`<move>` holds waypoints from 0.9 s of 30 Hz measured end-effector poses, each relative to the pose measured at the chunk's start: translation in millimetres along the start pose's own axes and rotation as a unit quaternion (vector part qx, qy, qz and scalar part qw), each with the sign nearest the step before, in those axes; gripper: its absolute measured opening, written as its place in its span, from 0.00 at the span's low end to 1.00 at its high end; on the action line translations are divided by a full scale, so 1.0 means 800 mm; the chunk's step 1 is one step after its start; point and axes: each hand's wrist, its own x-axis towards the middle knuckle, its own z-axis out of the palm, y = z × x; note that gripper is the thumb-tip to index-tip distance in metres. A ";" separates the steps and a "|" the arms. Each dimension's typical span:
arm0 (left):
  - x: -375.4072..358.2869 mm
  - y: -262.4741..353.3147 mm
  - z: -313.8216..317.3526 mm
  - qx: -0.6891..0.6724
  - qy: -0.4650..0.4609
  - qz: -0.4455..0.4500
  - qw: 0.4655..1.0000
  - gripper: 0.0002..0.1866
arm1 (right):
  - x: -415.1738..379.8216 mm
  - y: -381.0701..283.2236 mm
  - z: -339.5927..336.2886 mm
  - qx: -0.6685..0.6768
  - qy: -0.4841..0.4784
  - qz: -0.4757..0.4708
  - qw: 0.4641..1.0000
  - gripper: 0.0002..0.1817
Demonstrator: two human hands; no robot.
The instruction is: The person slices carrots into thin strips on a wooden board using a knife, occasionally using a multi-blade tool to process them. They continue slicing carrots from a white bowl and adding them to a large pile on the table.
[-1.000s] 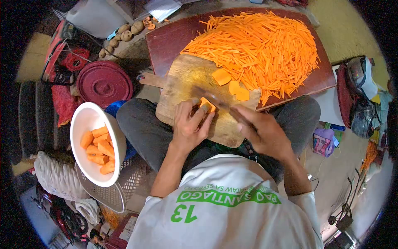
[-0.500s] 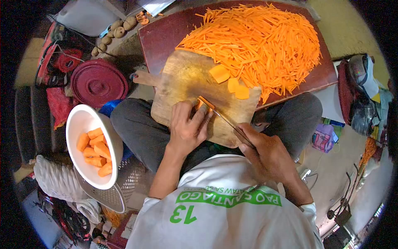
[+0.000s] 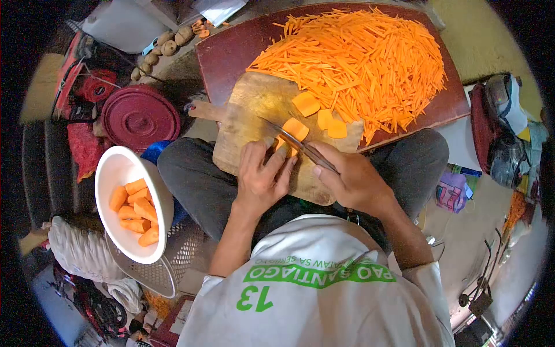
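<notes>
A wooden cutting board [image 3: 243, 110] lies across my lap. My left hand [image 3: 261, 173] is closed on a carrot piece [image 3: 287, 148], pressing it to the board with the fingertips. My right hand [image 3: 355, 180] grips the handle of a knife [image 3: 300, 143]. Its blade runs across the board, up and to the left, right beside the held carrot. Just past the blade lies a flat carrot slice [image 3: 296, 128]. More carrot slices [image 3: 306, 104] sit at the board's far side, near a big heap of carrot strips [image 3: 364, 63].
The strips rest on a dark red table [image 3: 231, 49]. On my left, a white bowl [image 3: 104, 196] contains several carrot chunks [image 3: 141, 205]. Behind it are a maroon lidded bucket [image 3: 140, 118] and a row of round brown objects [image 3: 169, 47]. A purple bag [image 3: 451, 191] lies at right.
The knife has moved left and up, and its blade now lies over the board beside the carrot. A slice now shows beyond the blade. My left hand has barely moved.
</notes>
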 end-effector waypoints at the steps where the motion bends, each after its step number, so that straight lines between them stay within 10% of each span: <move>1: -0.002 -0.001 -0.001 -0.003 -0.001 -0.008 1.000 0.16 | -0.008 -0.004 0.001 -0.006 0.020 -0.023 0.999 0.26; 27: 0.001 0.003 -0.011 0.014 -0.032 0.022 0.999 0.18 | 0.028 -0.024 0.013 -0.076 -0.023 0.003 0.997 0.23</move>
